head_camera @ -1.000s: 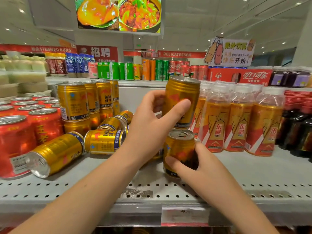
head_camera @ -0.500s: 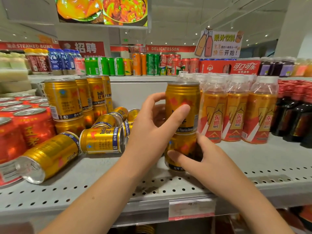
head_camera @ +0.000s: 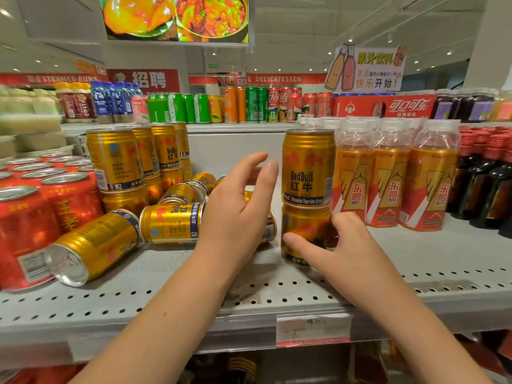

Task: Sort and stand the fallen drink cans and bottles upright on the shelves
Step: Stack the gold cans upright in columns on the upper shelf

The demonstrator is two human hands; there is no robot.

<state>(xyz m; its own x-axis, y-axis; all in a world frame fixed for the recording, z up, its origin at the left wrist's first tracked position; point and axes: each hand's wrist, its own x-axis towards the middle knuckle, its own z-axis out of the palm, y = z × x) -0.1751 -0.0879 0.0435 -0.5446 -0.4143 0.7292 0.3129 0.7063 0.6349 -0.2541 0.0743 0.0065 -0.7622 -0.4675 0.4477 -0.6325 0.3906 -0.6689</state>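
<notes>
left hand point(head_camera: 238, 214) spread, just left of top can point(head_camera: 307, 167) | right hand point(head_camera: 342, 252) grips bottom can point(head_camera: 304, 224) | stacked upright on shelf point(head_camera: 443, 259)

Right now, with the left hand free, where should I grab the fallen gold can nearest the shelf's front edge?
Probably round the mid-body of that fallen Red Bull can, left hand coming from above, thumb and fingers across its width. It lies on its side, silver end facing out, flanked by a red can and a second fallen can.

Shelf point(head_camera: 415, 284): grey, with holes
Left of gold can stack point(head_camera: 307, 173): fallen gold cans point(head_camera: 171, 224), red cans point(head_camera: 25, 225)
Right of it: orange bottles point(head_camera: 388, 187)
</notes>
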